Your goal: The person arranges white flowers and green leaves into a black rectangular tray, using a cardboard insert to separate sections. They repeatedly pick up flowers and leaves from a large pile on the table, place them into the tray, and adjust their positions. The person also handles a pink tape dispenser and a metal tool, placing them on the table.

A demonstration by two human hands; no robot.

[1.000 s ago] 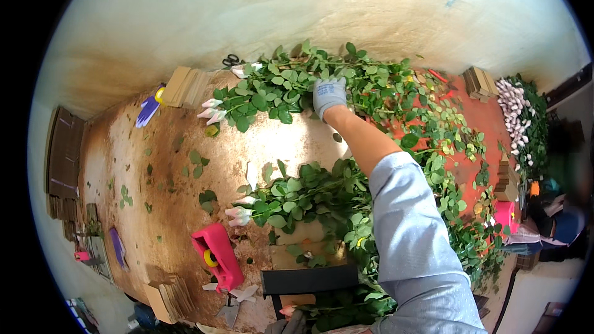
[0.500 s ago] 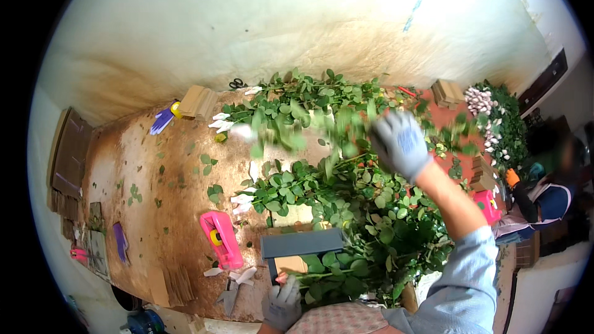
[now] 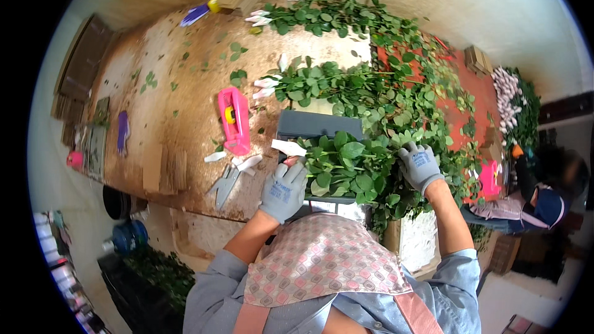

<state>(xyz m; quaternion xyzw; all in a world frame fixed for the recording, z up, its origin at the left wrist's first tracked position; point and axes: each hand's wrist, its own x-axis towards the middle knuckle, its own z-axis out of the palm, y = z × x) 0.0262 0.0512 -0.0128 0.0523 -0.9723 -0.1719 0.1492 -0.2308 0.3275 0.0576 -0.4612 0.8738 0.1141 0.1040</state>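
Where gloved fingers (image 3: pixel 296 172) curl (grip unclear), the roses (image 3: pixel 331 164) show green leaves (image 3: pixel 352 150) and pale heads (image 3: pixel 288 147).

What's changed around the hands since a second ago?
The right hand has come back from the far roses to the near leafy stems, toward the wearer. A white-wrapped rose, apparently the one it carried, now lies by the black stand and left hand, which stays there. The pink tape dispenser and grey shears look unmoved.
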